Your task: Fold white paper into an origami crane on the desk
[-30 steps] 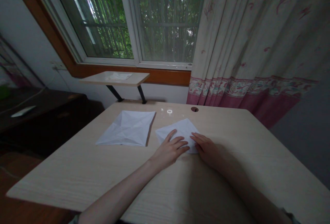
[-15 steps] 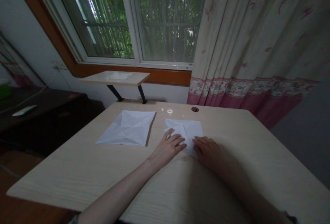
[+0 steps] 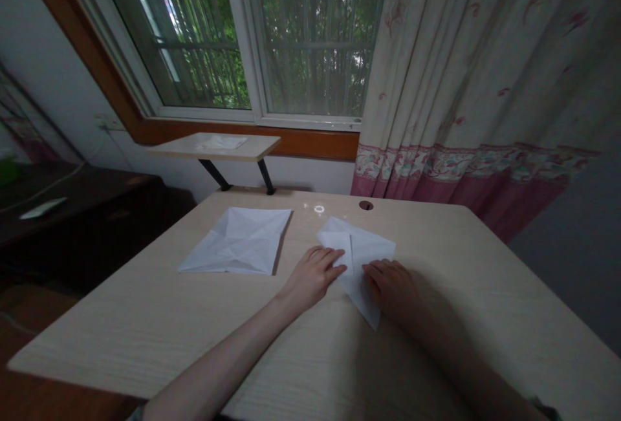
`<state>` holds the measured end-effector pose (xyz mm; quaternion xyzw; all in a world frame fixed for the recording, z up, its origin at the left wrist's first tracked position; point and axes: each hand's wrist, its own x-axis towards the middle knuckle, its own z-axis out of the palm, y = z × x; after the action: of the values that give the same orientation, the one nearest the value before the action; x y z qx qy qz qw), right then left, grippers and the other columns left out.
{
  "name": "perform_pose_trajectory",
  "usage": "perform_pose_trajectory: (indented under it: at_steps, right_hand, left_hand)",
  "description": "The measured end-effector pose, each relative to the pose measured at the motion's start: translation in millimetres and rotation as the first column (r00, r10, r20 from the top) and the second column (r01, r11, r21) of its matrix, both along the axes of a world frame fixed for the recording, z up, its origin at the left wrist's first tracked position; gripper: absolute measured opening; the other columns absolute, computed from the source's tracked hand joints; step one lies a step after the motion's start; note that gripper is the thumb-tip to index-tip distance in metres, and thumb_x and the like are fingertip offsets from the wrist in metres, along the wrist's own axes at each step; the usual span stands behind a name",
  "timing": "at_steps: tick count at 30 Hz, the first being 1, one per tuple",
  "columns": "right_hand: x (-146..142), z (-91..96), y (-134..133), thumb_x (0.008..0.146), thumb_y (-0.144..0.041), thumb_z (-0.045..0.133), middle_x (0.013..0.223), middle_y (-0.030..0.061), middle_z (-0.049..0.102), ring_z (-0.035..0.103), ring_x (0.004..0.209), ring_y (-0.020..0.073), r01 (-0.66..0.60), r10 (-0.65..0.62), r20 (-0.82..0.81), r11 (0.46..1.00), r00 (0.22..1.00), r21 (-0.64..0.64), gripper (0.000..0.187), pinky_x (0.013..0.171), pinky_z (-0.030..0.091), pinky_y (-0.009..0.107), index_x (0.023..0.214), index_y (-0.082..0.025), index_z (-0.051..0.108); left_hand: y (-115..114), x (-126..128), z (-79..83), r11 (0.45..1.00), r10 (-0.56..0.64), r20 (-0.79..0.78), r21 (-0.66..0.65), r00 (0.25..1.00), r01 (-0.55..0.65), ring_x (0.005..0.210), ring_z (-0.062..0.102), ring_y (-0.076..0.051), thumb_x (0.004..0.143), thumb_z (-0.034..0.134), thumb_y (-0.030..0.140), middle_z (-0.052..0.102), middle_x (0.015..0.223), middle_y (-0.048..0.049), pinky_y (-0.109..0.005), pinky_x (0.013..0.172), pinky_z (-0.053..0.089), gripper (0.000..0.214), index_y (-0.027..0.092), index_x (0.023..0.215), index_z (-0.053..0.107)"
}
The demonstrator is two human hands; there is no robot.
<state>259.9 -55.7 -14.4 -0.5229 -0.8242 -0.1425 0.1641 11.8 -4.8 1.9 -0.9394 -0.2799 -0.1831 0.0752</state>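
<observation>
A white folded sheet of paper (image 3: 358,241) lies on the table in front of me, turned at an angle, with a crease line down its middle and a pointed corner towards me. At its left edge my left hand (image 3: 316,272) holds the paper, fingers closed together. My right hand (image 3: 392,284) grips the paper's right side with curled fingers, its thumb partly hidden. To the left, apart from both hands, rests a second white sheet (image 3: 242,240), creased and with slightly raised edges.
The light wood table (image 3: 194,330) has a small raised shelf (image 3: 169,148) at the back left, bearing white papers (image 3: 223,142). A round cable hole (image 3: 366,205) is near the far edge. Behind are a window and a floral curtain (image 3: 436,85). A dark cabinet (image 3: 97,194) stands left.
The folded sheet has turned clockwise, so a corner now points towards me. My left hand's fingers have drawn closer together at its left edge. The other sheet stays in place.
</observation>
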Motion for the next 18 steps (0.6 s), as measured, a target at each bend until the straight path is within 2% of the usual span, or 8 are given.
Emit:
perform_pose_trajectory:
  at_steps: [3,7,9,13,18]
  right_hand:
    - [1.5,-3.7,1.1,0.09,-0.009,0.055,0.104,0.0092,0.078,0.073,0.094,0.0243,0.001,-0.001,-0.032,1.0,0.999,-0.016,0.026,0.09,0.054,0.039,0.104,-0.022,0.072]
    - [3.0,-7.2,2.6,0.091,-0.011,0.053,0.105,0.011,0.077,0.072,0.096,0.0272,-0.023,0.021,-0.097,0.999,0.995,-0.023,0.028,0.088,0.055,0.041,0.108,-0.024,0.071]
    - [2.9,-6.8,3.0,0.091,-0.011,0.051,0.105,0.0112,0.076,0.07,0.099,0.0279,-0.036,0.033,-0.106,0.999,0.994,-0.023,0.029,0.09,0.054,0.042,0.109,-0.024,0.071]
    - [0.1,-4.4,4.6,0.091,-0.01,0.052,0.094,0.0098,0.074,0.068,0.095,0.0274,-0.061,0.057,-0.131,0.998,0.99,-0.029,0.022,0.088,0.054,0.043,0.096,-0.023,0.07]
    - [-3.1,-4.5,8.4,0.089,-0.007,0.048,0.1,0.0074,0.071,0.066,0.098,0.023,-0.2,0.168,-0.383,0.979,0.908,-0.046,0.028,0.09,0.056,0.04,0.1,-0.022,0.068]
  left_hand:
    - [-2.0,0.3,3.0,0.998,0.03,0.03,-0.047,0.999,-0.029,0.126,0.055,-0.027,0.096,0.057,0.009,0.056,0.147,-0.0079,-0.043,0.099,0.049,0.036,0.026,0.127,0.067]
    - [-2.9,0.6,4.1,0.995,0.054,0.047,-0.09,0.997,-0.05,0.114,0.061,-0.027,0.095,0.058,0.01,0.06,0.141,-0.0095,-0.043,0.092,0.054,0.036,0.025,0.127,0.067]
    - [-2.4,0.7,2.5,0.992,0.053,0.071,-0.116,0.996,-0.045,0.109,0.063,-0.026,0.094,0.058,0.011,0.06,0.14,-0.01,-0.043,0.092,0.055,0.036,0.024,0.127,0.068]
    - [-1.3,1.2,-1.7,0.984,0.019,0.136,-0.179,0.991,0.006,0.109,0.065,-0.023,0.094,0.058,0.014,0.058,0.144,-0.0095,-0.041,0.098,0.056,0.034,0.023,0.125,0.069]
    - [-1.5,2.0,-3.6,0.977,0.026,0.161,-0.213,0.987,0.009,0.108,0.066,-0.023,0.096,0.061,0.021,0.058,0.143,-0.008,-0.042,0.098,0.057,0.024,0.024,0.118,0.072]
